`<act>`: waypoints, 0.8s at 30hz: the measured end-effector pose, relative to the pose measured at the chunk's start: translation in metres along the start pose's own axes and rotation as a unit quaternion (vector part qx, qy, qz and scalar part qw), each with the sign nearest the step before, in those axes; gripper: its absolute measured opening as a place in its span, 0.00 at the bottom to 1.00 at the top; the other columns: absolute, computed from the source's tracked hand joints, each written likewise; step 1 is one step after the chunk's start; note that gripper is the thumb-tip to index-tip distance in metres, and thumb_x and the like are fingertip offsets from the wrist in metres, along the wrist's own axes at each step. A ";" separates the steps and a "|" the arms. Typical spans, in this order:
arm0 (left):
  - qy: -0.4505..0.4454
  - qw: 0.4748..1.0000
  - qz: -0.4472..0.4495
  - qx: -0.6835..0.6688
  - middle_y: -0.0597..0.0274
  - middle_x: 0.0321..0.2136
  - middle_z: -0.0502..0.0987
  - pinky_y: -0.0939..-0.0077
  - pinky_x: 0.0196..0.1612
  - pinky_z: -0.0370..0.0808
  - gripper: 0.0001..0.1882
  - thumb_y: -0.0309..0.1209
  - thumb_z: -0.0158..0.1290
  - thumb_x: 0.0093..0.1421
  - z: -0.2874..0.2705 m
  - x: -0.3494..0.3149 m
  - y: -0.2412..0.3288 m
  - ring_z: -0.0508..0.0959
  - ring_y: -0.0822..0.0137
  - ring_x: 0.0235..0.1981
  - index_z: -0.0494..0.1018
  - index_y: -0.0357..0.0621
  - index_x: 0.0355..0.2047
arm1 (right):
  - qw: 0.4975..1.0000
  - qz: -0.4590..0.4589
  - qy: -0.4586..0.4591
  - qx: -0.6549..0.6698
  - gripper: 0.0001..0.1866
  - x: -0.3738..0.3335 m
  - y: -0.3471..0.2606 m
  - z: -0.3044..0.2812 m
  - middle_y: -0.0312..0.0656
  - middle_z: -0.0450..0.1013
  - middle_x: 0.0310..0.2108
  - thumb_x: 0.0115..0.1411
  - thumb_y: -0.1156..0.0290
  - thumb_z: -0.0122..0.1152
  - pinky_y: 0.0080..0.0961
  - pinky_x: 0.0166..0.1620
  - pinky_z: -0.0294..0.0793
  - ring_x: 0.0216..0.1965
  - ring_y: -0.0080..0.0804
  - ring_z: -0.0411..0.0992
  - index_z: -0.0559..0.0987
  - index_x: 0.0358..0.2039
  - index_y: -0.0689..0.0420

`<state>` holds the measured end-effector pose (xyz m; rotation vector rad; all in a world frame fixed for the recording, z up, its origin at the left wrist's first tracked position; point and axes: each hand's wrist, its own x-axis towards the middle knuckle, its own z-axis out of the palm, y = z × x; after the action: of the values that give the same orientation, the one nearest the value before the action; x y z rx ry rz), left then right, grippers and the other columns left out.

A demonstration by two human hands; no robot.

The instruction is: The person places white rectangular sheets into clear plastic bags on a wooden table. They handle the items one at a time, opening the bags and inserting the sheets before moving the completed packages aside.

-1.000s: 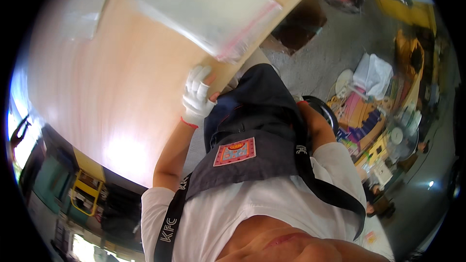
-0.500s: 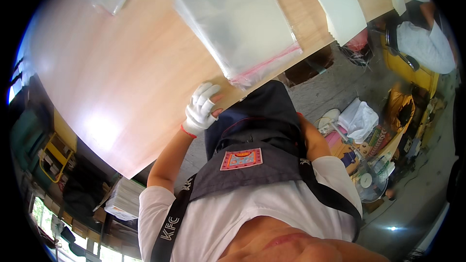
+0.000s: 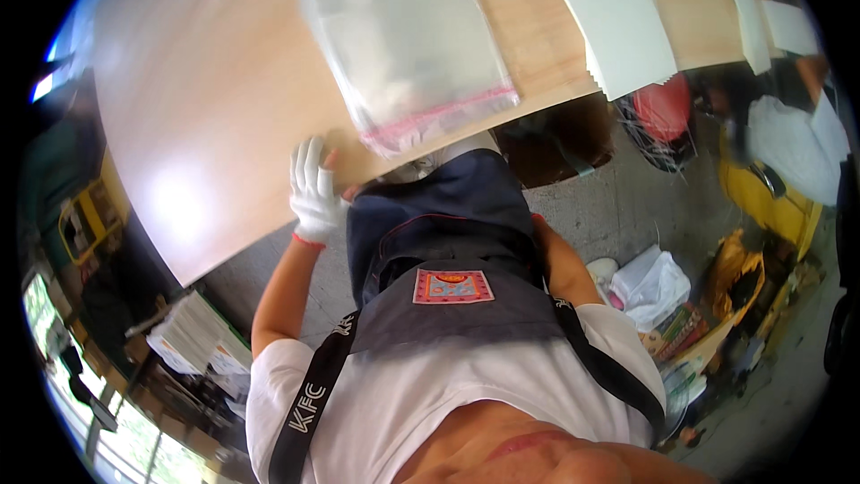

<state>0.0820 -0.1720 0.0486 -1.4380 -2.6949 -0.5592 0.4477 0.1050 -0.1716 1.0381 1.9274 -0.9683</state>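
Observation:
My left hand (image 3: pixel 315 186), in a white glove with a red cuff and the thumb tip bare, rests at the near edge of the wooden table (image 3: pixel 224 116). Its fingers are stretched out and hold nothing. Just to its right lies a stack of clear plastic bags (image 3: pixel 412 45), with a pink strip along the near end and a white label at the far end. My right forearm (image 3: pixel 566 255) runs down beside the dark apron (image 3: pixel 448 224); the apron hides the right hand.
A stack of white sheets (image 3: pixel 614 22) lies right of the bags, overhanging the table edge. Farther right are more white papers (image 3: pixel 788 27). A red round thing (image 3: pixel 661 109) and a yellow chair (image 3: pixel 775 184) stand beyond the edge. Bundled papers (image 3: pixel 202 336) sit at lower left.
The view has shifted, and I stand turned slightly relative to the table. My left hand has moved left along the edge, with its fingers straighter. The bags appear farther left in view.

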 end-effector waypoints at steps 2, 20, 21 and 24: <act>0.031 0.999 0.021 0.035 0.48 0.54 0.65 0.52 0.57 0.61 0.33 0.45 0.56 0.48 0.004 0.002 0.005 0.65 0.46 0.55 0.66 0.41 0.52 | 0.999 -0.030 -0.001 -0.023 0.17 0.023 0.007 0.004 0.45 0.77 0.30 0.56 0.59 0.49 0.34 0.36 0.76 0.33 0.40 0.77 0.79 0.31 0.58; 0.090 0.992 -0.037 0.075 0.61 0.50 0.70 0.63 0.53 0.67 0.26 0.36 0.61 0.44 0.013 -0.010 0.010 0.69 0.55 0.51 0.70 0.50 0.46 | 0.879 -0.311 0.016 -0.360 0.17 0.082 0.064 -0.019 0.45 0.77 0.29 0.56 0.59 0.49 0.33 0.34 0.76 0.32 0.39 0.77 0.79 0.30 0.59; 0.091 0.992 -0.036 0.076 0.60 0.50 0.70 0.63 0.53 0.67 0.25 0.36 0.61 0.45 0.016 -0.013 0.008 0.70 0.55 0.51 0.70 0.50 0.45 | 0.906 -0.269 -0.045 -0.325 0.16 0.076 0.043 -0.036 0.46 0.76 0.28 0.55 0.61 0.49 0.31 0.33 0.75 0.30 0.39 0.77 0.79 0.31 0.59; 0.107 0.991 -0.030 0.074 0.60 0.47 0.72 0.62 0.51 0.68 0.22 0.38 0.60 0.47 0.017 -0.014 0.002 0.70 0.55 0.50 0.71 0.47 0.42 | 0.991 -0.130 -0.028 0.005 0.15 0.031 -0.017 -0.085 0.47 0.76 0.27 0.55 0.63 0.49 0.29 0.31 0.74 0.28 0.39 0.76 0.77 0.33 0.60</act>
<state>0.0936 -0.1768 0.0304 -1.1907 -2.5582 -0.4748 0.4002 0.1812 -0.1552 0.7687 2.0464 -1.1397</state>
